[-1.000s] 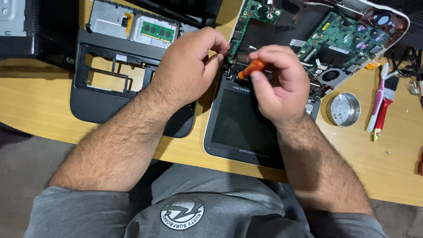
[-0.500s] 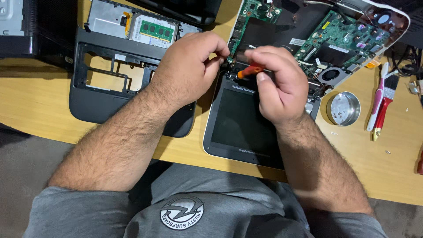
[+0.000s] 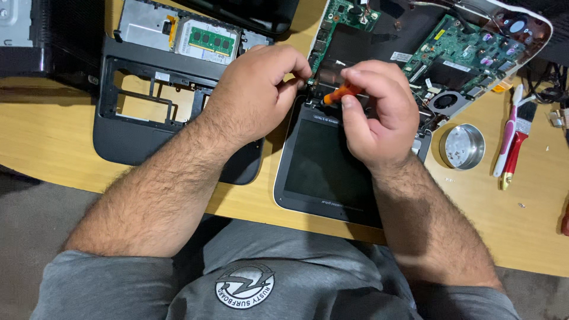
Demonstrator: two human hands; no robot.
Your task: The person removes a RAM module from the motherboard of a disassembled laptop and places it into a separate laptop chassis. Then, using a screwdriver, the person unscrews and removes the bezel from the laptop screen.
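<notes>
My right hand (image 3: pixel 379 112) grips a small orange-handled screwdriver (image 3: pixel 339 93), its tip pointing left toward the hinge area of an opened laptop. My left hand (image 3: pixel 258 95) rests with curled fingers beside that tip, pinching at the edge of the laptop base; what it pinches is hidden. Under both hands lies the dark laptop screen panel (image 3: pixel 326 172). Behind them sits the exposed green motherboard (image 3: pixel 468 50) with a round fan (image 3: pixel 446 101).
A black palmrest frame (image 3: pixel 136 136) lies at left on the wooden table (image 3: pixel 521 237), with a metal plate and green memory module (image 3: pixel 213 41) behind it. A round metal tin (image 3: pixel 462 146) holds screws. A brush and red-handled tools (image 3: pixel 514 142) lie at right.
My right hand has shifted slightly and turned the screwdriver a little; my left hand has stayed in place at the hinge.
</notes>
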